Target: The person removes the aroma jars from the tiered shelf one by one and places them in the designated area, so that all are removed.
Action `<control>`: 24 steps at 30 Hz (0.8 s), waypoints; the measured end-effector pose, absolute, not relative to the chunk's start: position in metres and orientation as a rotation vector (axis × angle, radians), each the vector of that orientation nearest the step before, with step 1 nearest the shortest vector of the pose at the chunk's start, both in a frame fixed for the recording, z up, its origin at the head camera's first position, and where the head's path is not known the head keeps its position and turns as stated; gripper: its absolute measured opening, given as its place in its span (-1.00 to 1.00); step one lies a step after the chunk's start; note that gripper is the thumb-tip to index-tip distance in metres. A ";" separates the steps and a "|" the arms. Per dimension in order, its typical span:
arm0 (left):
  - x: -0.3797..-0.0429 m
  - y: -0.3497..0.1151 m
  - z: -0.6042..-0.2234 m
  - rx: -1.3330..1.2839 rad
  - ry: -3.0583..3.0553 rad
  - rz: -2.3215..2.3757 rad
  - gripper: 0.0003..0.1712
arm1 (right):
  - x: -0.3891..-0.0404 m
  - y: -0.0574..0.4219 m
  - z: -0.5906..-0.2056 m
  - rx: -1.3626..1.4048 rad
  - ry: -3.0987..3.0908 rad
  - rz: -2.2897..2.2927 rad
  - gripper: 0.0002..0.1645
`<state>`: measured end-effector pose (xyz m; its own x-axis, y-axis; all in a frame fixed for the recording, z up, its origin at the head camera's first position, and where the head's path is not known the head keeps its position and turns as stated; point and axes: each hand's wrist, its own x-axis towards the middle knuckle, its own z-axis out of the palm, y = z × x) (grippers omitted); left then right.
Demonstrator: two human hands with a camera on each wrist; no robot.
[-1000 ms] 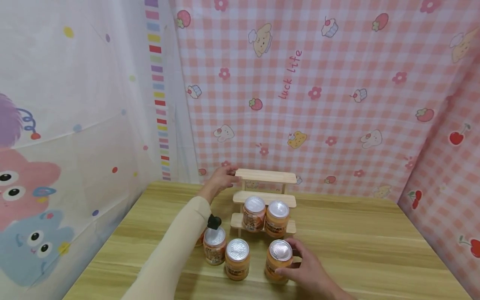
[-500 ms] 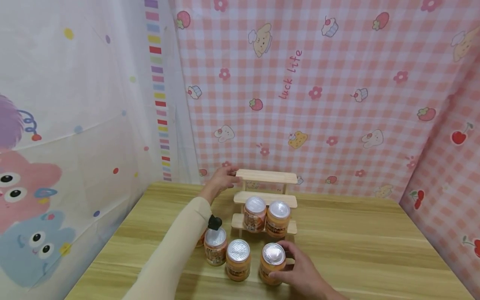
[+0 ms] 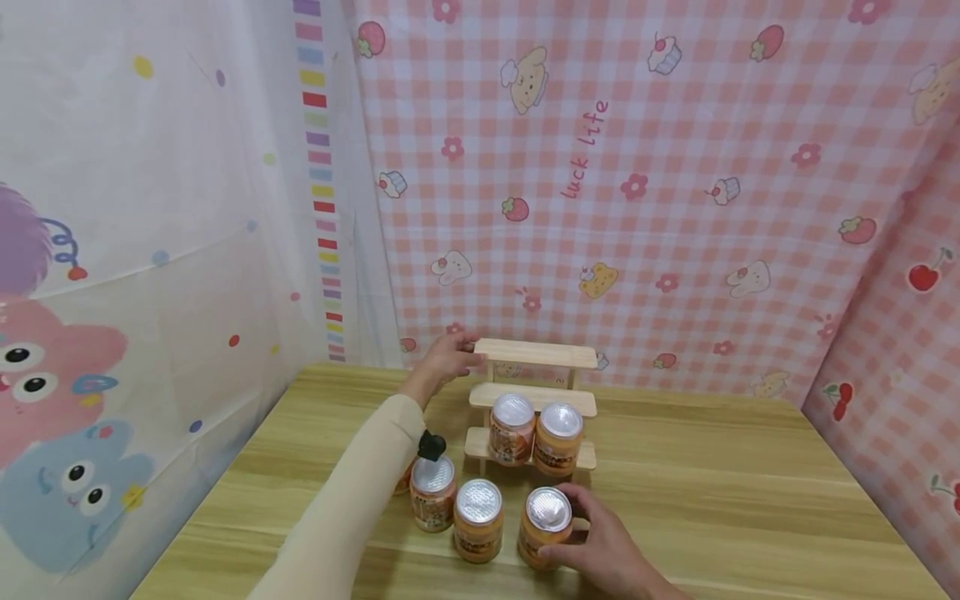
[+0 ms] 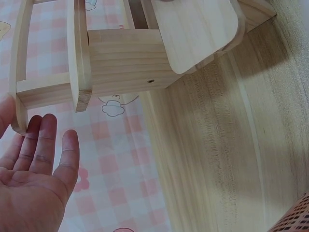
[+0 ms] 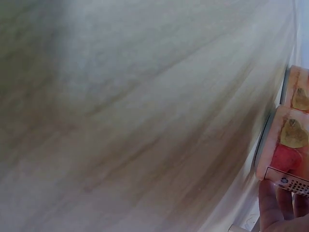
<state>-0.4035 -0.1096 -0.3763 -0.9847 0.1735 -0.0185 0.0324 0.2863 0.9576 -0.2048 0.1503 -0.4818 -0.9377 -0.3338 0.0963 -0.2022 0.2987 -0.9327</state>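
Note:
My right hand (image 3: 600, 537) holds an orange-labelled can (image 3: 543, 546) with a silver lid, upright at the table's front; the right wrist view shows fingertips against the can's label (image 5: 285, 145). At the back, my left hand (image 3: 448, 358) pinches the left end of a small three-tier wooden shelf's top board (image 3: 536, 352). In the left wrist view, thumb and fingers (image 4: 46, 145) lie on either side of that board end. Two like cans stand side by side on the lowest tier, the left can (image 3: 512, 429) and the right can (image 3: 558, 439).
Left of the held can stand another can (image 3: 478, 521) and one more can (image 3: 432, 493) on the wooden table (image 3: 720, 492). A further can (image 3: 403, 481) is mostly hidden behind the left sleeve (image 3: 348, 500). A pink checked cloth (image 3: 675, 233) hangs close behind the shelf.
My right hand has shifted the can a little to the left and toward the front, then kept it there over the last half second. The left hand stays on the shelf.

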 end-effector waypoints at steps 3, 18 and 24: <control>-0.403 -0.109 -0.376 0.194 2.418 1.803 -0.41 | -0.206 0.148 -0.481 -0.515 2.432 -1.721 -0.09; -0.404 -0.110 -0.377 0.186 2.403 1.815 -0.41 | -0.205 0.149 -0.479 -0.559 2.318 -1.764 -0.05; -0.405 -0.110 -0.378 0.191 2.388 1.823 -0.40 | -0.205 0.157 -0.480 -0.550 2.318 -1.722 -0.04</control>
